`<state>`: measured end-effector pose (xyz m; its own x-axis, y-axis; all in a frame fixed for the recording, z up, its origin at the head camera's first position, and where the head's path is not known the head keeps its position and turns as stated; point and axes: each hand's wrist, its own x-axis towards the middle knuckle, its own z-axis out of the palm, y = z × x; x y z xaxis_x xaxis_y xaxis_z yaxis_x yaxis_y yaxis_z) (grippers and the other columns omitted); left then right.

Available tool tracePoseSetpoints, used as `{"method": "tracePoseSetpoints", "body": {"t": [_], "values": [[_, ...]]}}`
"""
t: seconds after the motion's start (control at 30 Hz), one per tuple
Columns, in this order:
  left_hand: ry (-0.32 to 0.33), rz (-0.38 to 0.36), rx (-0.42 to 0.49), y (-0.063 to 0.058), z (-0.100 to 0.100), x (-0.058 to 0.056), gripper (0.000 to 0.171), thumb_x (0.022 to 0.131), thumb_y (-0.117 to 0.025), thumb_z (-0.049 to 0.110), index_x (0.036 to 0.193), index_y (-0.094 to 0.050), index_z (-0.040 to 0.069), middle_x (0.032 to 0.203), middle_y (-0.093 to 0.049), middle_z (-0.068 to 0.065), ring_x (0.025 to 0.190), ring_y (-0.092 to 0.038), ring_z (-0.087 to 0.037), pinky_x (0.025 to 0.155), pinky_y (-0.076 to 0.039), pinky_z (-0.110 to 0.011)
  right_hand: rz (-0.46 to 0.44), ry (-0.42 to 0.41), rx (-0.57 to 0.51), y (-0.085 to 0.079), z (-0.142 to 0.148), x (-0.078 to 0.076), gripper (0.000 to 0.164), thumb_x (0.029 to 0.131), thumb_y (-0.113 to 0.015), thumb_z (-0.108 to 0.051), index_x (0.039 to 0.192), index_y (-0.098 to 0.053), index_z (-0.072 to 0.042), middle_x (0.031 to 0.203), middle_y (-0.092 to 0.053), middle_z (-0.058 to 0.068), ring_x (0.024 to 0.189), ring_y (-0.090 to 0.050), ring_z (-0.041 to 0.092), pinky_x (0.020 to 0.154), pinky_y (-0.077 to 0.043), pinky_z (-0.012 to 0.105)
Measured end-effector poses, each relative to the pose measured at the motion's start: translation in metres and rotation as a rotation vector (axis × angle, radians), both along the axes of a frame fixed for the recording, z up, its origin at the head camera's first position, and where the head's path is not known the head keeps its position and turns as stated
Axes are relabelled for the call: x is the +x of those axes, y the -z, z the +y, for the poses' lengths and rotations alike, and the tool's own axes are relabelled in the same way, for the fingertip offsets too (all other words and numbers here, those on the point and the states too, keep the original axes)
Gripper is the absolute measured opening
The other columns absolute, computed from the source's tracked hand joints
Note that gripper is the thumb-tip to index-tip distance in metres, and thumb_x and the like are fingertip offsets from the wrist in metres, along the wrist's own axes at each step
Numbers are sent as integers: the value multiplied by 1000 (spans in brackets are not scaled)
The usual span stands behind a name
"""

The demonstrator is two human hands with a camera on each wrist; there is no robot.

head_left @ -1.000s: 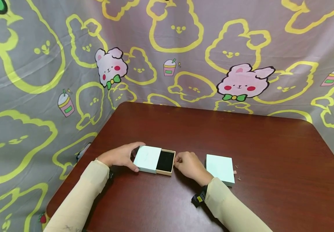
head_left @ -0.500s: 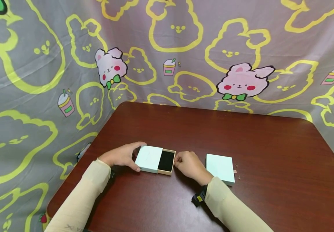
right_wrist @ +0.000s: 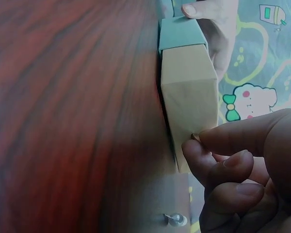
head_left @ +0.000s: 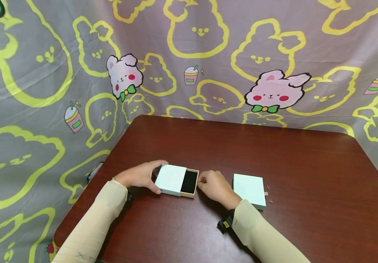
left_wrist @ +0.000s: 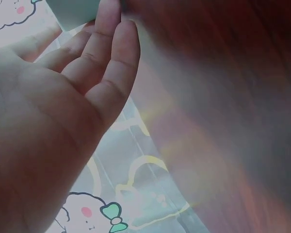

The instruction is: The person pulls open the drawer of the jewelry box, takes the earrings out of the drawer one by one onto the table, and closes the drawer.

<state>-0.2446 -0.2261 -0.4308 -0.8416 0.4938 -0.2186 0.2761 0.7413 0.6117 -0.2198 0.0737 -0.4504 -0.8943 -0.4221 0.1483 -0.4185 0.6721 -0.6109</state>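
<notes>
Hands meet at a drawer box on the table (head_left: 274,153): left hand (head_left: 138,176) grips the mint sleeve (head_left: 170,179), right hand (head_left: 214,186) pinches the tan drawer (head_left: 189,182), part open. A skewed push could jam it, I think. Second box (head_left: 250,186) lies close by. No writing is readable.

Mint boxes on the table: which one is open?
The left box, held between both hands: its tan drawer with black lining sticks out on the right. The other box, right of the right hand, is closed.

Matt card box (head_left: 177,180), glossy wood table (head_left: 274,157)
</notes>
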Motion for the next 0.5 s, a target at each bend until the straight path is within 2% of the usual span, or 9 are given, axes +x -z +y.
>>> {"method": "tracePoseSetpoints", "body": {"t": [0.17,0.5], "values": [[3,-7,12,0,2,1,106,58,-95,27,146,-39,9,132,-49,0,105,-53,-18,89,-46,-38,0,0,9,0,0,-1,14,82,-71,-12,73,-67,-21,67,-60,-14,64,-54,8,63,-47,31],[23,11,0,0,7,-2,106,58,-95,27,145,-39,8,135,-48,-2,109,-51,-19,93,-44,-38,-21,7,5,0,1,-1,13,83,-70,-13,74,-68,-20,67,-60,-13,62,-54,8,62,-47,31]]}}
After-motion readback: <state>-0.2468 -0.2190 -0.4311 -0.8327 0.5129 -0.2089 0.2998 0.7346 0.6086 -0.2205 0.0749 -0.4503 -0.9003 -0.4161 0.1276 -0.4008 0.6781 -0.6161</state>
